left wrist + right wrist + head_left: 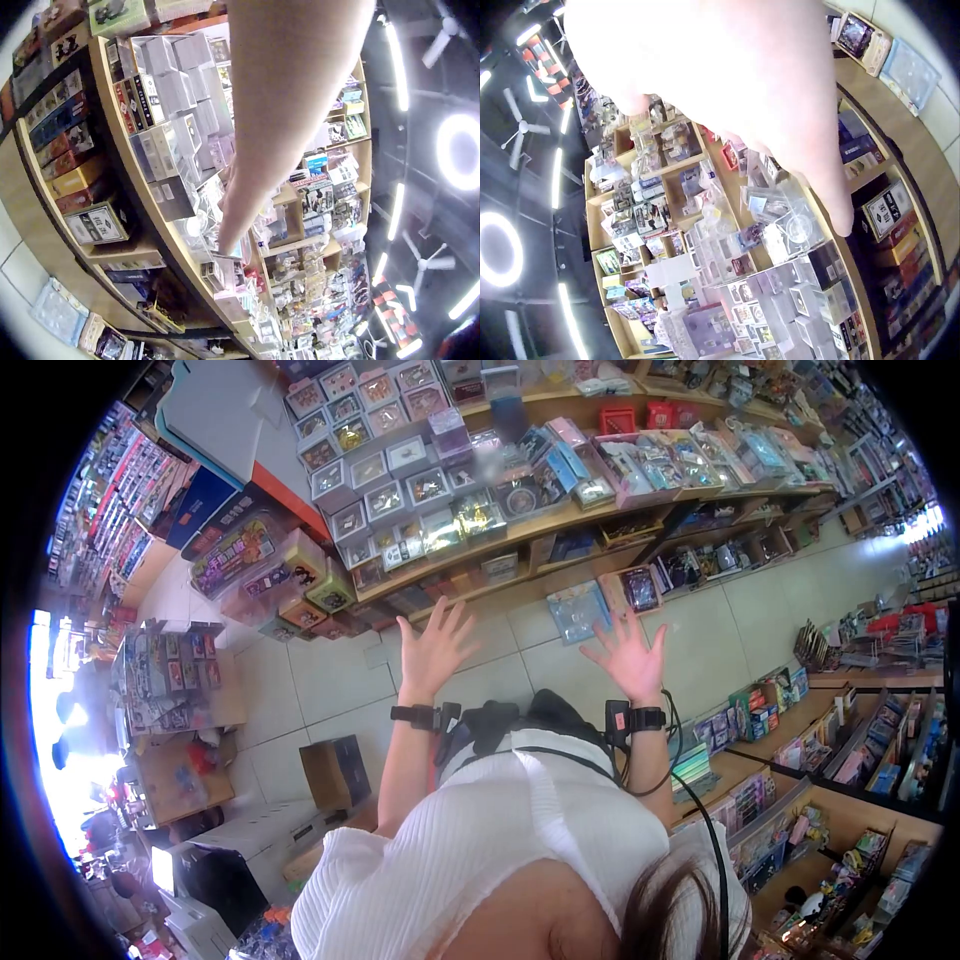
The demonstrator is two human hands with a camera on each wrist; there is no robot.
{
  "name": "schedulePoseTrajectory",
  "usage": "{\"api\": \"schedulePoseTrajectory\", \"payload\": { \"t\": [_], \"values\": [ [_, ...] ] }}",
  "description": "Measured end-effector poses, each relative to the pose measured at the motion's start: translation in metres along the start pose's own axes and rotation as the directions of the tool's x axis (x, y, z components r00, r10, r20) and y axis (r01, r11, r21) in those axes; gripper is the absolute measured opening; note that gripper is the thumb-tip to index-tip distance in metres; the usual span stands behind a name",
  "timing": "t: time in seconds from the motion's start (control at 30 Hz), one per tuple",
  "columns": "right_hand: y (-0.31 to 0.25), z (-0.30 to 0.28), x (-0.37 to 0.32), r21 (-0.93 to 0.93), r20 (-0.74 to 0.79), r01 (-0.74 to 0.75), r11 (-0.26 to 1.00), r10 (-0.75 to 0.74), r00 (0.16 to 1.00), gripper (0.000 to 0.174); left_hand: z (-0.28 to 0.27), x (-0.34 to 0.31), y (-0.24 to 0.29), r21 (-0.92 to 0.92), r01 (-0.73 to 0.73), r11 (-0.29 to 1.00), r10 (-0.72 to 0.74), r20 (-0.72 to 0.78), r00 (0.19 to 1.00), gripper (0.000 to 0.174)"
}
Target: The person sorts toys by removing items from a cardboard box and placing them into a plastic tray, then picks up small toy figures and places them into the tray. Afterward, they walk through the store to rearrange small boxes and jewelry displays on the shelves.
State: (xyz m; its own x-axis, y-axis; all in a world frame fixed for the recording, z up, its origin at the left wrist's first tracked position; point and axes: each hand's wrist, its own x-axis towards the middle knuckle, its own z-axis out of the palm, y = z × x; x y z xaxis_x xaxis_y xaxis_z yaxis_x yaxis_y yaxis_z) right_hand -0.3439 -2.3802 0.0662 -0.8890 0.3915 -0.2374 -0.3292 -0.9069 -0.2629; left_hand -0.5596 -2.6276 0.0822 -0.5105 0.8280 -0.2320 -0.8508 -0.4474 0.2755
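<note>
Both hands are held out in front of the body above the tiled floor, palms up and fingers spread. In the head view the left hand [434,650] is just short of the curved display shelf's edge, holding nothing. The right hand [632,658] is also bare, near a blue clear-lidded box [578,612] that lies lower down by the shelf; they look apart. In the left wrist view the left hand [251,176] reaches across the view of stacked boxes. The right hand [727,90] fills the top of the right wrist view.
A curved wooden shelf [610,512] holds many small boxed items. Stacked clear boxes [300,575] stand at its left end. An open cardboard box [335,772] is on the floor at left. Low bins [850,805] of goods are at right. A cable [715,830] runs beside the right arm.
</note>
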Motion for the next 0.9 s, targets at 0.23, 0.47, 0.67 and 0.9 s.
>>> {"api": "schedulePoseTrajectory", "payload": {
  "t": [0.23,0.47,0.67,0.9],
  "values": [
    [0.0,-0.012,-0.001,-0.045,0.008,0.037,0.998,-0.037,0.999,0.07,-0.021,0.005,0.0,0.079,-0.043,0.996,0.055,-0.152,0.987,0.068],
    [0.0,-0.019,0.0,-0.085,-0.035,-0.013,0.996,0.01,0.999,0.068,-0.018,0.011,0.0,0.17,-0.011,0.985,0.046,-0.206,0.977,0.07],
    [-0.003,-0.015,0.01,-0.159,-0.043,0.011,0.987,-0.018,0.999,0.064,-0.012,0.002,0.006,0.298,-0.061,0.953,0.098,-0.112,0.989,0.065],
    [0.006,-0.013,0.019,-0.264,0.037,-0.015,0.965,0.026,0.999,0.066,-0.023,-0.009,0.015,0.172,-0.123,0.977,0.145,-0.121,0.982,0.068]
  ]
}}
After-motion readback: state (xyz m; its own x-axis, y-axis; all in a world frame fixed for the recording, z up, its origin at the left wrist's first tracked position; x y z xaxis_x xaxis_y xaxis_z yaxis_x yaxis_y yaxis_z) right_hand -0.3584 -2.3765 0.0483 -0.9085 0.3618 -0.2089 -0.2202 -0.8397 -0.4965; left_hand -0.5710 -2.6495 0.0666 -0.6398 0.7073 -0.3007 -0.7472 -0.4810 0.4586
